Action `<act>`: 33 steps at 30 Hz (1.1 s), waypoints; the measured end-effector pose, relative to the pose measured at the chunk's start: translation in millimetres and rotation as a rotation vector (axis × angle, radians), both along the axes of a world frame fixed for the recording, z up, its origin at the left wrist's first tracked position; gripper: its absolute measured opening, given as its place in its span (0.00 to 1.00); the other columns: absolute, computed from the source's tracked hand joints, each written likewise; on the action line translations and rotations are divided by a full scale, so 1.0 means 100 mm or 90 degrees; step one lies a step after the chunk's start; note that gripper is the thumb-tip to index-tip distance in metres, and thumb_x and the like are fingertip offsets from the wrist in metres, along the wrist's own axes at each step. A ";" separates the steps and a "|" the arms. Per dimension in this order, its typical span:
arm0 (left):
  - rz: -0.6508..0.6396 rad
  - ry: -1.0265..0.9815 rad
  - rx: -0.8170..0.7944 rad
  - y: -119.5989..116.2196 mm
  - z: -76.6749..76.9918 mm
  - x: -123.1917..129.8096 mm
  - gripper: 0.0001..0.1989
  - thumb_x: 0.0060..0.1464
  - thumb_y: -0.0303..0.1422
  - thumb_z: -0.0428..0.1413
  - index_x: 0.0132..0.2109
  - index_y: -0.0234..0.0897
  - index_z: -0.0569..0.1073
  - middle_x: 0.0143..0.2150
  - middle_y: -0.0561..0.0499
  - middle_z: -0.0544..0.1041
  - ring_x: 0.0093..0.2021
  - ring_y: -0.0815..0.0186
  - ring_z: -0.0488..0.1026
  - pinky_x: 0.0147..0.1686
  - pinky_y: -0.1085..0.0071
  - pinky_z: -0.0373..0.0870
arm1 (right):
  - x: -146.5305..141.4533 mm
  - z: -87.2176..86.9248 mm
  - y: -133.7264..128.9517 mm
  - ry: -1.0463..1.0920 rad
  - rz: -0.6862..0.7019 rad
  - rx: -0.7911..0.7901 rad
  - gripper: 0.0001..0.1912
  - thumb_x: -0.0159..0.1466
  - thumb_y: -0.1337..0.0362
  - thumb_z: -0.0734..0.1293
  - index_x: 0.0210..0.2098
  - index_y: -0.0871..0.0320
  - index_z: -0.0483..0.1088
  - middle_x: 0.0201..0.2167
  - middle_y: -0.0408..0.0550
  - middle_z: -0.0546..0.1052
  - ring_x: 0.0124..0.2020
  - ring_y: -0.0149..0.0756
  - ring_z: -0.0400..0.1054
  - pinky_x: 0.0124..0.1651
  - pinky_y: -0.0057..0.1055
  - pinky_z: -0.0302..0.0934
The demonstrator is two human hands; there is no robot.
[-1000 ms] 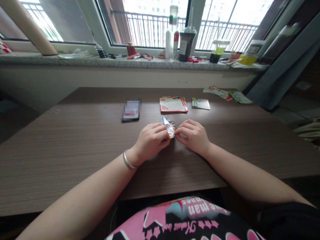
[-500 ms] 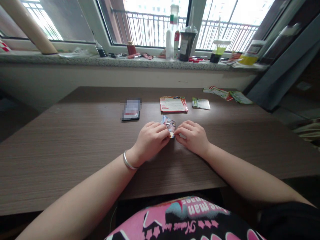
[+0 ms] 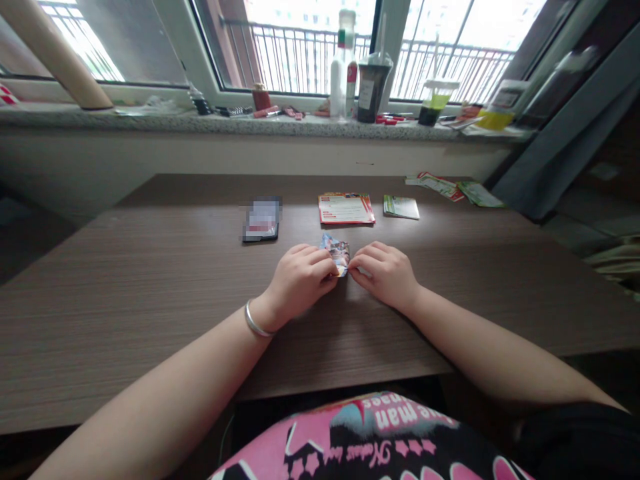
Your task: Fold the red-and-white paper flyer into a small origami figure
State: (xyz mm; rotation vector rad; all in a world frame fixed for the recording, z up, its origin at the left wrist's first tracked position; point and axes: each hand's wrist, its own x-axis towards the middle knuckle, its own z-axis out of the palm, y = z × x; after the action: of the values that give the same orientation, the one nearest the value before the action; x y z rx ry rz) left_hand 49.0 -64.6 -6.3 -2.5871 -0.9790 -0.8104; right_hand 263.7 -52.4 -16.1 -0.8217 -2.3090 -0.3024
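Between my hands, low over the table, is a small colourful printed piece of folded paper (image 3: pixel 339 251), creased, with a blue corner pointing away from me. My left hand (image 3: pixel 306 279) grips its left side between thumb and fingers, covering part of it. At its lower right corner my right hand (image 3: pixel 384 275) is closed in a pinch, the fingertips touching the edge. A stack of red-edged printed cards (image 3: pixel 346 209) lies just beyond the paper. To the right of that stack sits a smaller green and white card stack (image 3: pixel 401 207).
A phone (image 3: pixel 262 219) lies left of the cards on the brown table (image 3: pixel 150 280). Several loose green and red papers (image 3: pixel 450 188) rest at the back right. Bottles (image 3: pixel 343 73), drink cups (image 3: pixel 373 90) and small items line the windowsill (image 3: pixel 280 127).
The folded paper has tilted slightly, its blue far corner now lower and shifted a little left. Both hands keep nearly the same position and grip.
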 end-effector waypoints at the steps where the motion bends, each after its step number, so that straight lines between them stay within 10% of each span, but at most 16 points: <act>1: -0.004 0.003 0.005 0.00 0.00 0.00 0.04 0.56 0.30 0.57 0.32 0.39 0.73 0.33 0.53 0.77 0.33 0.65 0.70 0.39 0.68 0.64 | 0.00 0.00 0.00 -0.004 0.004 0.004 0.08 0.67 0.62 0.64 0.32 0.55 0.72 0.32 0.43 0.78 0.35 0.35 0.68 0.39 0.31 0.60; 33: -0.019 0.002 0.029 0.01 -0.02 0.00 0.06 0.57 0.30 0.56 0.31 0.39 0.72 0.30 0.53 0.74 0.31 0.66 0.68 0.37 0.69 0.63 | -0.01 0.01 -0.03 -0.105 -0.048 0.063 0.11 0.69 0.61 0.60 0.34 0.56 0.73 0.32 0.44 0.78 0.36 0.35 0.66 0.37 0.33 0.52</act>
State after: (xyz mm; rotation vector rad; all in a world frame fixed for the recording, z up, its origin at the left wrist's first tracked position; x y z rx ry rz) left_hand 48.7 -63.5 -7.9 -2.5697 -0.9115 -0.8259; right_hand 262.8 -55.0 -15.3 -0.8642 -2.3961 -0.5305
